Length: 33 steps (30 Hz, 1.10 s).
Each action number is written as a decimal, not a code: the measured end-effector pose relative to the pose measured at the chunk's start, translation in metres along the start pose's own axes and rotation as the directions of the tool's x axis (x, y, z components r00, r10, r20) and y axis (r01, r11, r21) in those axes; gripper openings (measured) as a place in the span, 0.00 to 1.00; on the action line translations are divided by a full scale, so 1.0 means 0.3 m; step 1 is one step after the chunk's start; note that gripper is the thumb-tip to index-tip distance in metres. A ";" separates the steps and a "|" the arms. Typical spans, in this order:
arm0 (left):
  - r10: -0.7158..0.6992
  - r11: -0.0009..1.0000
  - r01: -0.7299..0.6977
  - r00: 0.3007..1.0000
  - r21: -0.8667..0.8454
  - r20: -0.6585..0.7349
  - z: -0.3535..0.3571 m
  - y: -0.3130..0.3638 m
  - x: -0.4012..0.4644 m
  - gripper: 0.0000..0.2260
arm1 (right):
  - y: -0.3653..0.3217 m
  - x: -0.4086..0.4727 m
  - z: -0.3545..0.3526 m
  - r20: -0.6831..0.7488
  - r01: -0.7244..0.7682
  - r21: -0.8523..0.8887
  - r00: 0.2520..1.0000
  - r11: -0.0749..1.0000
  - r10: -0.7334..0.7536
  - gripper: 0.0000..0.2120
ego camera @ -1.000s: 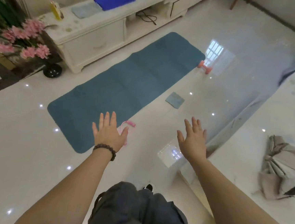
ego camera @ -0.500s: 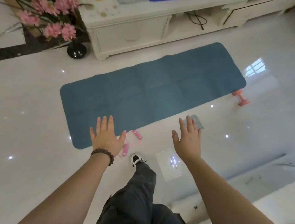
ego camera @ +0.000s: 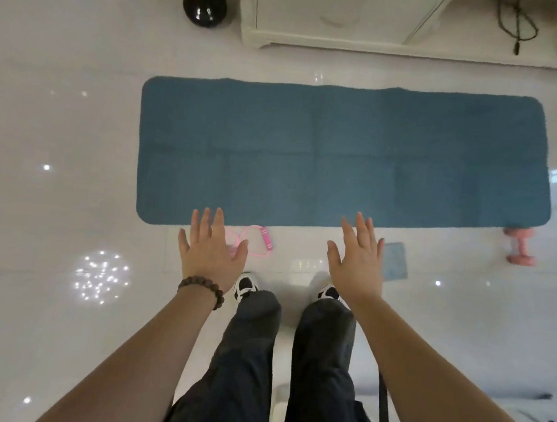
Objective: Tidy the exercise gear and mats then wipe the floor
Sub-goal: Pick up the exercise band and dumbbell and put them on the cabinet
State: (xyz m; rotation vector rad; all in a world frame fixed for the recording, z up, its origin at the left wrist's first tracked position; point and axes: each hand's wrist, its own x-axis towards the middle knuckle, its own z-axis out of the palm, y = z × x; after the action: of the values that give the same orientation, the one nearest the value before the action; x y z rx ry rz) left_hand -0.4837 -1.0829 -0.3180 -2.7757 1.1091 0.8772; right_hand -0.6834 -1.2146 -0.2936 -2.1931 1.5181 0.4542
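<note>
A long teal exercise mat (ego camera: pixel 342 159) lies flat on the glossy white floor, stretched left to right in front of me. A pink resistance band (ego camera: pixel 254 242) lies at the mat's near edge, partly hidden by my left hand (ego camera: pixel 211 255). A small grey-blue cloth (ego camera: pixel 395 266) lies on the floor just right of my right hand (ego camera: pixel 358 265). A pink dumbbell (ego camera: pixel 519 247) rests at the mat's near right corner. Both hands hover above the floor, palms down, fingers spread, holding nothing.
A white low cabinet (ego camera: pixel 337 20) with a dangling black cable (ego camera: pixel 517 26) stands beyond the mat. A black round vase (ego camera: pixel 205 4) sits on the floor to its left. My legs and shoes (ego camera: pixel 245 285) stand just short of the mat.
The view has swung so the mat lies straight across, and it is nearer. Both feet now stand side by side. My hands stay open and spread, now over the mat's near edge.
</note>
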 end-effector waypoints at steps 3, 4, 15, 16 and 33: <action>-0.076 0.997 0.075 0.996 0.013 0.044 0.196 -0.019 0.073 0.33 | 0.033 0.132 0.149 0.065 0.084 -0.021 0.994 0.996 -0.082 0.26; -0.103 0.994 0.102 0.992 0.028 0.071 0.276 -0.027 0.098 0.33 | 0.046 0.178 0.213 0.089 0.113 -0.036 0.990 0.993 -0.110 0.26; -0.275 0.957 0.288 0.936 -0.027 0.221 1.262 -0.197 0.399 0.33 | 0.248 0.633 1.005 0.180 0.303 -0.083 0.941 0.949 -0.285 0.25; -0.282 0.955 0.295 0.933 -0.025 0.224 1.337 -0.216 0.428 0.33 | 0.266 0.659 1.068 0.184 0.311 -0.076 0.938 0.947 -0.294 0.25; -0.396 0.827 0.375 0.917 -0.418 0.039 1.582 -0.216 0.678 0.11 | 0.299 0.822 1.415 0.182 0.337 0.006 0.925 0.941 -0.333 0.25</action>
State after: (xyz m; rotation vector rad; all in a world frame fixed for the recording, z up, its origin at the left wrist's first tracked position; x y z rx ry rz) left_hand -0.5559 -1.0557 -0.8326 -3.2005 0.3453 1.0994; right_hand -0.6918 -1.2171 -0.7926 -2.3003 1.0208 0.5422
